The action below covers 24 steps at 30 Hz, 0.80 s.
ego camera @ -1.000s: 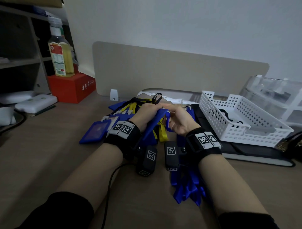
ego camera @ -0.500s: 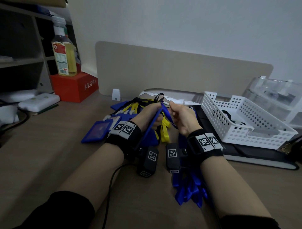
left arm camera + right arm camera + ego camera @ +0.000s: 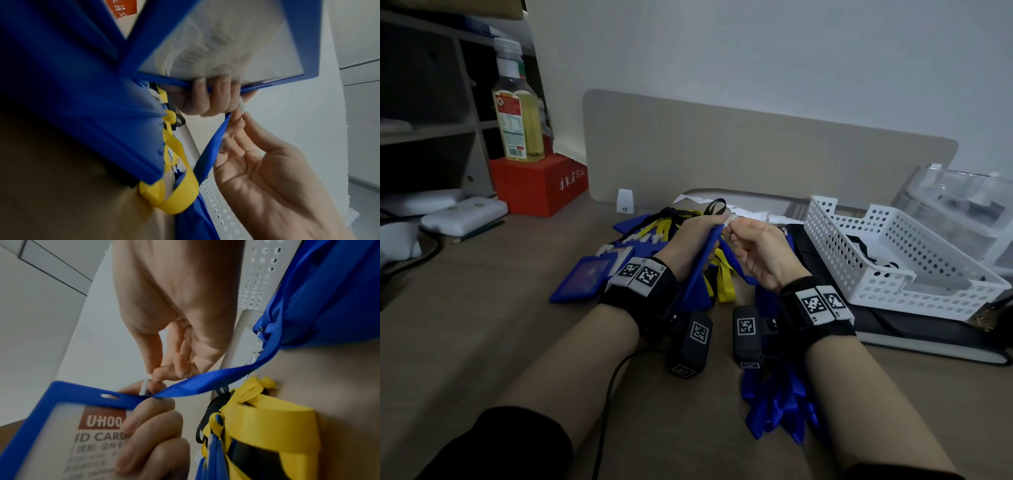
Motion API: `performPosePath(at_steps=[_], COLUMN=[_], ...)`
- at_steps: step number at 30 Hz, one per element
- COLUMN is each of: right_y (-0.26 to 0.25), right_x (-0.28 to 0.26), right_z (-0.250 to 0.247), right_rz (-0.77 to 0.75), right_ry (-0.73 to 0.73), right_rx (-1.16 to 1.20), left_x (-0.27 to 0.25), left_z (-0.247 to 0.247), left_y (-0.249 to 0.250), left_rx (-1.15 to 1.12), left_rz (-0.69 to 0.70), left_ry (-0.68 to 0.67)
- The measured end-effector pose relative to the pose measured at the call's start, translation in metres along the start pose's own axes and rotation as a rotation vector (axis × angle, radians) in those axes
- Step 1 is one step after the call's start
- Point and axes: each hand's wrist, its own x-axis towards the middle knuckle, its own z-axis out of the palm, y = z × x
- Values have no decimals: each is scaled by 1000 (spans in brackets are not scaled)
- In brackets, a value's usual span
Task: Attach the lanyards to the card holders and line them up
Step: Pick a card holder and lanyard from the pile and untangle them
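Observation:
My left hand (image 3: 697, 236) grips a blue card holder (image 3: 700, 270) upright above the desk, fingers curled over its top edge (image 3: 115, 398). The holder (image 3: 236, 40) carries an ID card insert. My right hand (image 3: 753, 250) pinches the white clip (image 3: 731, 219) at the end of a blue lanyard (image 3: 205, 384), right at the holder's top corner beside the slot (image 3: 110, 396). The lanyard strap (image 3: 213, 146) runs down toward the desk. More blue card holders (image 3: 585, 279) and yellow lanyards (image 3: 722, 277) lie behind my hands. A bundle of blue lanyards (image 3: 777, 404) lies under my right wrist.
A white perforated basket (image 3: 893, 270) stands at the right on a black pad (image 3: 914, 329). A red box (image 3: 541, 185) with a bottle (image 3: 517, 120) on it sits at the back left. A beige divider panel (image 3: 756, 154) closes off the back.
Both hands have lifted slightly and drawn together. The right hand's pinch on the white clip has come up to the holder's top edge.

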Motion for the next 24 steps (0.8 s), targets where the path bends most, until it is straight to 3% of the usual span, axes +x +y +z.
performPosePath(at_steps=[14,16,20,24], right_y=[1,2,2,4], right_x=[-13,-12,-12,-12], right_z=[-3,-4,-3,-2], right_rz=[63,69,79,78], right_ry=[15,46,90,101], right_rx=[100,49,-14,-55], left_x=[-17,-16,-5,-1], left_z=[4,6,1,2], left_y=[-5,-10,-17,-19], left_rx=[78,104,22,47], left_rz=[-12,27,96,72], left_ry=[-81,-22,243,251])
